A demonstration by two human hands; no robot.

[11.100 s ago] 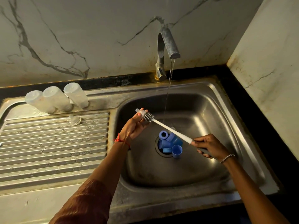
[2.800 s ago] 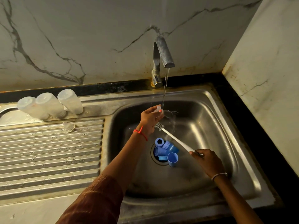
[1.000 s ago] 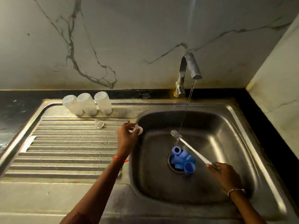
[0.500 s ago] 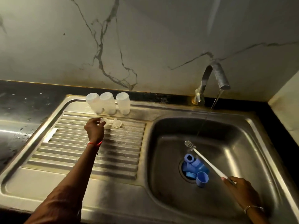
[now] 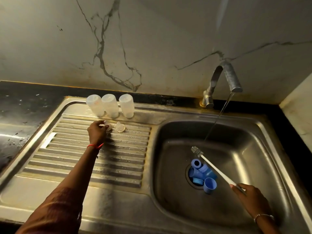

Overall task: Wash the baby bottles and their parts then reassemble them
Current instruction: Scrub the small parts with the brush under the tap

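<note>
My left hand [image 5: 97, 131] pinches a clear teat [image 5: 108, 126] low over the ribbed surface [image 5: 84, 157], another teat [image 5: 120, 127] just to its right, three bottles [image 5: 109, 105] beyond. I should set it down steady, apart from its neighbour, so both drain. My right hand [image 5: 249, 198] grips the brush [image 5: 217, 169] above the blue parts [image 5: 202, 174].

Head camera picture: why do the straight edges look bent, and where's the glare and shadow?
In the head view the wide-angle lens bows the sink rim; dim warm light darkens the corners; glare streaks the basin's right wall and the wet black counter; the left hand, pinching a clear teat, shadows the drainboard.
</note>
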